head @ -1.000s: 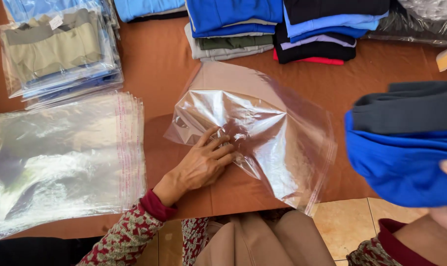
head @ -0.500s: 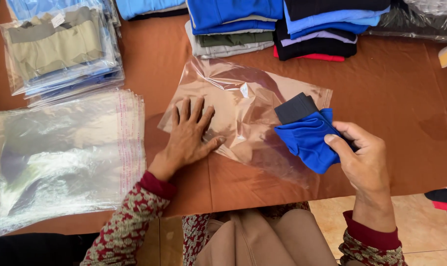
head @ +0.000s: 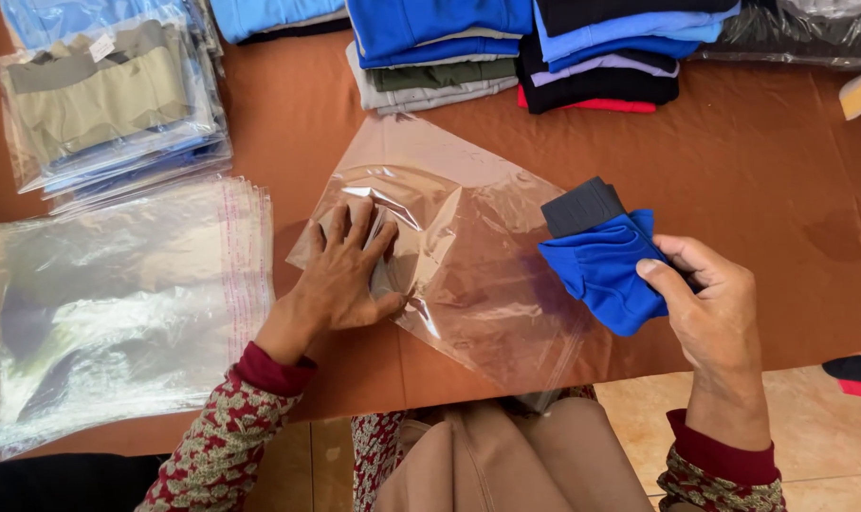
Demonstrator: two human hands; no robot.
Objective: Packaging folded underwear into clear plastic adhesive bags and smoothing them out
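A clear plastic bag (head: 468, 237) lies flat on the brown table (head: 772, 171), one corner hanging over the near edge. My left hand (head: 350, 270) rests on the bag's left end, fingers spread, pinching up a fold of plastic. My right hand (head: 710, 308) holds a folded blue garment with a dark grey waistband (head: 606, 256) just above the bag's right edge.
A stack of empty clear bags (head: 108, 303) lies at the left. Bagged garments (head: 99, 95) are piled at the far left. Folded garments in blue, grey, black and red (head: 516, 47) line the far side. The table's near edge runs by my lap.
My right hand has brought the blue garment down from near the camera to the bag's right edge. My left hand has shifted on the bag and lifted a fold of plastic.
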